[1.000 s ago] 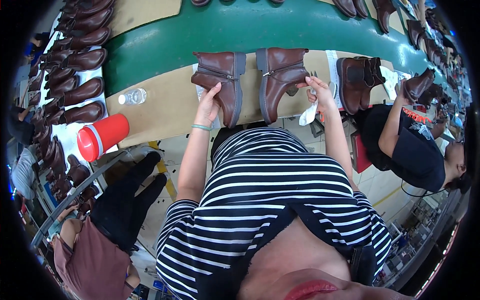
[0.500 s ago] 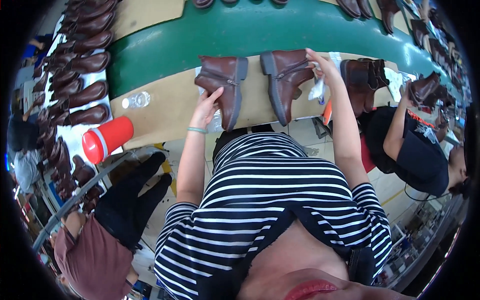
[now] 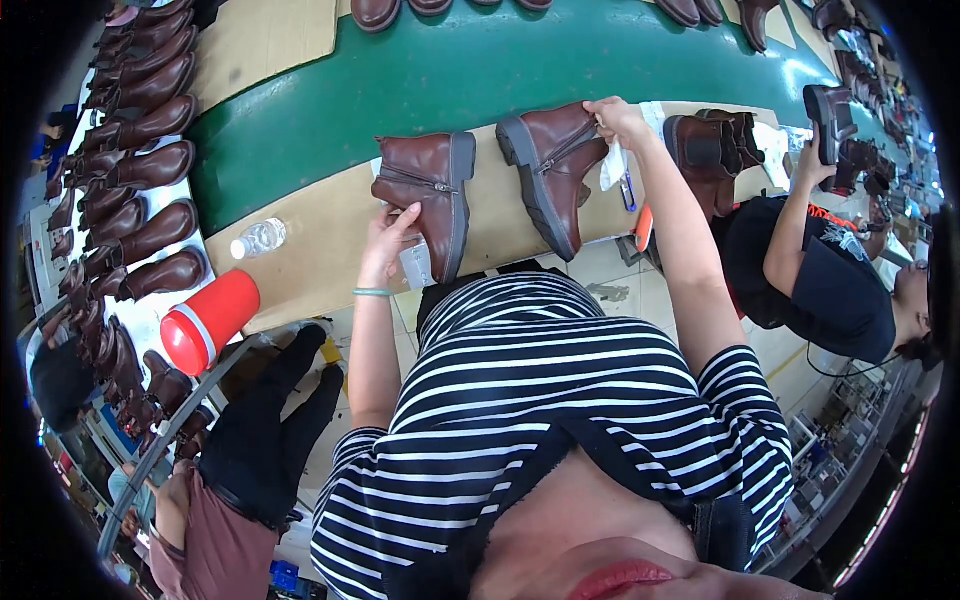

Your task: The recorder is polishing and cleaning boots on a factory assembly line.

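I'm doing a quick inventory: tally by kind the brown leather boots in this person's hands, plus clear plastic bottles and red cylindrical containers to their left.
Brown leather zip-sided boots: 2
Clear plastic bottle: 1
Red cylindrical container with pale band: 1
Total: 4

Two boots (image 3: 412, 170) showed reddish brown above dark grey soles (image 3: 461, 205), their zips (image 3: 440, 187) silvery, against a tan board (image 3: 310, 265) and a deep green surface (image 3: 420, 90). Black and white stripes patterned the person's top (image 3: 545, 350), set off by a pale teal bracelet (image 3: 373, 292). A white cloth (image 3: 611, 168) and a red canister (image 3: 232, 300) with a pale band added contrast, while co-workers wore a black shirt (image 3: 845, 290) and a dusty mauve one (image 3: 225, 540) over black trousers (image 3: 245, 450).
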Available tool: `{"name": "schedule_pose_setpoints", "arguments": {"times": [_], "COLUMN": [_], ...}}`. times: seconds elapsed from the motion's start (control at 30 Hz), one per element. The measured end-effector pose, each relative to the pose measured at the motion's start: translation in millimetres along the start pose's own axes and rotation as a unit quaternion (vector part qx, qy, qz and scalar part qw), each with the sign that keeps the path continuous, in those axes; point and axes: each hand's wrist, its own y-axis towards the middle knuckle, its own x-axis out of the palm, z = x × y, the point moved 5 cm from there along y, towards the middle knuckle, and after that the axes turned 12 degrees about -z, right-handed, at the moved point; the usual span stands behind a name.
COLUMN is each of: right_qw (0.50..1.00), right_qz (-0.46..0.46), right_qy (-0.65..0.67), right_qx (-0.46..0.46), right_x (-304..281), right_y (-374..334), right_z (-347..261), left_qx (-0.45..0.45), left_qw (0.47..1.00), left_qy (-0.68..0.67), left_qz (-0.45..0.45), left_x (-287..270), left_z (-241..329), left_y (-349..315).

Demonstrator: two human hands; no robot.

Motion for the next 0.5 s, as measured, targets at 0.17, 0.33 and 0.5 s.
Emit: {"name": "schedule_pose_setpoints", "arguments": {"times": [0.17,0.33,0.5], "right_qw": [0.99,0.998,0.998], "right_qz": [0.005,-0.003,0.016], "right_qy": [-0.079,0.032,-0.001], "right_qx": [-0.115,-0.048,-0.055], "right_x": [6,-3,-31], "right_y": [33,13,-34], "right_z": [14,8,21], "left_qx": [0.029,0.36,0.391], "left_qw": [0.932,0.831,0.883], "left_qy": [0.294,0.331,0.258], "left_qz": [0.208,0.267,-0.017], "left_x": [-33,24,117], "left_z": [31,124,162], "left_y": [11,1,57]}}
